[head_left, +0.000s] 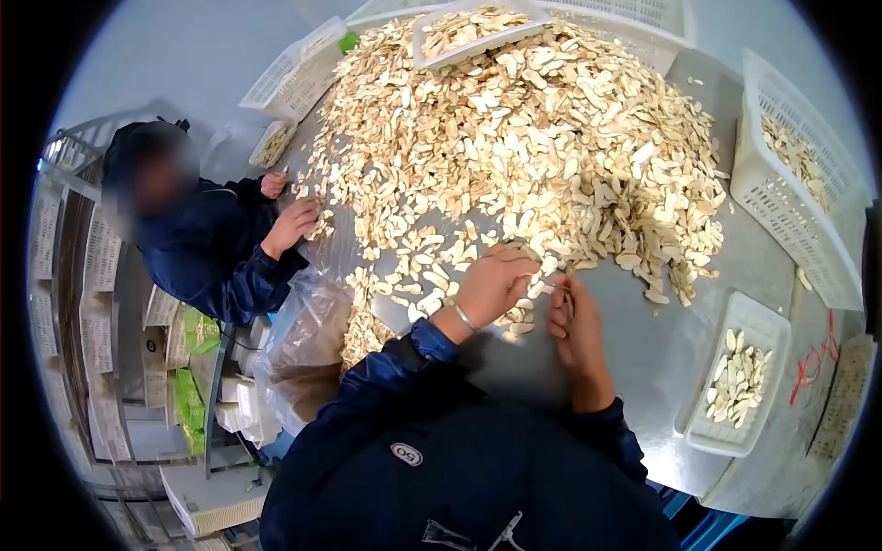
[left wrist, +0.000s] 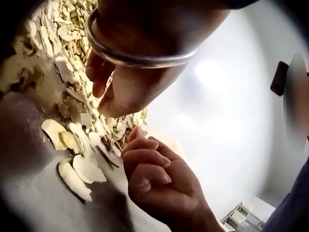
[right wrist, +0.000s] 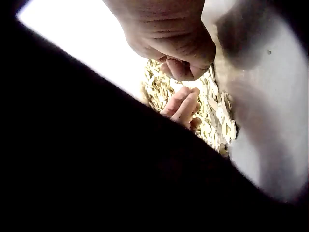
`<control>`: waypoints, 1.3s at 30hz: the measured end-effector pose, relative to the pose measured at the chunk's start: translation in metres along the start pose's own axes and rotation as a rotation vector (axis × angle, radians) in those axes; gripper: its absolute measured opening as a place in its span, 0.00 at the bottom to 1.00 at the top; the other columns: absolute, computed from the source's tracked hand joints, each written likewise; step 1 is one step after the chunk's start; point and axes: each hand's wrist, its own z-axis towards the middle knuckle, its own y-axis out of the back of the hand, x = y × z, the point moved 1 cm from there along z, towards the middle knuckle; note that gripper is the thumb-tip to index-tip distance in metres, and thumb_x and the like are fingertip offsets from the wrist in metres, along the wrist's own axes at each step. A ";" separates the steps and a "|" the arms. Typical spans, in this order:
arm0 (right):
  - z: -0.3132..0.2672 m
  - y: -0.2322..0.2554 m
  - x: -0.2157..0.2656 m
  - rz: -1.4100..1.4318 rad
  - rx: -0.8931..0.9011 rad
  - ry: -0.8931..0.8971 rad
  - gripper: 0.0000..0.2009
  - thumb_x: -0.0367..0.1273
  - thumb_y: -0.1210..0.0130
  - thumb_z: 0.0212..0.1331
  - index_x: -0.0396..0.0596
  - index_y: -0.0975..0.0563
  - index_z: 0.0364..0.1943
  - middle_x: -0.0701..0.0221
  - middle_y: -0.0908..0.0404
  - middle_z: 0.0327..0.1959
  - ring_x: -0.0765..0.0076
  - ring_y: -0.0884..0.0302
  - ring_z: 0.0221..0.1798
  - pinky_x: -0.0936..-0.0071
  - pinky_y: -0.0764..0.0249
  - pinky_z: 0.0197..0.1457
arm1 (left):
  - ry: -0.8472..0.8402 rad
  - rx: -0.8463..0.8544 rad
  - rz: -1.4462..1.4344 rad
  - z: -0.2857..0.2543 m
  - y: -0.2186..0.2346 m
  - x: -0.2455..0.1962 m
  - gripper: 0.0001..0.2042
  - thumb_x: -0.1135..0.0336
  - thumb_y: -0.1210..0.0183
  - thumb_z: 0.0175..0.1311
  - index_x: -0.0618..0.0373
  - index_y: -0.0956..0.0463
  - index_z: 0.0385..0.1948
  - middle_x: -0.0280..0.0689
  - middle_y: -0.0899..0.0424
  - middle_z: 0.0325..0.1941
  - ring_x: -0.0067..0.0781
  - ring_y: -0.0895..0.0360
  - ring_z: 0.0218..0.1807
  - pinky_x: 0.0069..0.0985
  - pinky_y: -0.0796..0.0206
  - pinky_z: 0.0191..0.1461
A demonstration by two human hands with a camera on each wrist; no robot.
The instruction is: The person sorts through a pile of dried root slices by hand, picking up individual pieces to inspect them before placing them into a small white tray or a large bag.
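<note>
A large heap of thin, pale, oblong dried slices (head_left: 551, 138) with brownish edges covers the metal table (head_left: 643, 358). My left hand (head_left: 501, 280), with a silver bangle at its wrist, reaches down to loose slices at the heap's near edge, its fingertips bent toward them. Whether a slice sits between those fingertips I cannot tell. Close on its right is my right hand (head_left: 577, 321), its fingers curled toward the palm; the left wrist view shows the same curled fingers (left wrist: 149, 159). Below the hands in that view lie several loose slices (left wrist: 79, 174).
At the right stands a white tray (head_left: 779, 335) with some slices inside, beyond it a tall perforated basket (head_left: 772, 197). Another filled tray (head_left: 478, 50) rests atop the heap. Across the left side, another person (head_left: 220, 239) handles slices beside a plastic bag (head_left: 299, 344).
</note>
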 end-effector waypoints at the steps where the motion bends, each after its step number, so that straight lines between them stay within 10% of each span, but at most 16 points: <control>1: 0.000 0.002 0.001 -0.005 -0.014 0.013 0.13 0.42 0.55 0.78 0.49 0.24 0.47 0.79 0.30 0.30 0.85 0.39 0.24 0.85 0.46 0.22 | -0.066 0.011 0.114 0.002 -0.005 0.000 0.09 0.72 0.35 0.59 0.52 0.16 0.41 0.37 0.14 0.43 0.40 0.20 0.37 0.31 0.24 0.40; 9: 0.003 0.009 -0.005 -0.037 0.022 0.053 0.11 0.39 0.53 0.78 0.48 0.23 0.48 0.79 0.30 0.29 0.85 0.40 0.23 0.84 0.45 0.22 | 0.097 0.040 0.144 -0.002 -0.011 0.000 0.11 0.70 0.33 0.58 0.53 0.18 0.43 0.40 0.17 0.38 0.46 0.18 0.39 0.35 0.24 0.41; 16: -0.002 -0.007 0.001 -0.090 -0.092 0.061 0.11 0.39 0.53 0.78 0.49 0.22 0.50 0.79 0.28 0.30 0.85 0.36 0.23 0.84 0.42 0.23 | 0.468 0.122 -0.684 -0.005 0.006 -0.010 0.06 0.69 0.38 0.72 0.60 0.18 0.44 0.25 0.24 0.30 0.12 0.31 0.30 0.16 0.37 0.33; 31: 0.006 0.016 -0.002 0.000 -0.159 0.263 0.10 0.35 0.49 0.77 0.47 0.23 0.52 0.79 0.23 0.33 0.84 0.27 0.29 0.85 0.35 0.28 | 0.095 0.006 0.173 -0.014 -0.028 -0.024 0.10 0.68 0.31 0.56 0.54 0.20 0.38 0.39 0.18 0.33 0.50 0.20 0.35 0.38 0.26 0.38; 39: -0.003 -0.003 0.004 -0.077 -0.118 0.042 0.12 0.39 0.50 0.77 0.48 0.23 0.54 0.76 0.20 0.38 0.81 0.20 0.36 0.83 0.30 0.30 | 0.452 -0.036 -0.563 -0.014 0.000 -0.010 0.07 0.68 0.37 0.71 0.61 0.17 0.42 0.31 0.17 0.26 0.16 0.27 0.26 0.20 0.31 0.31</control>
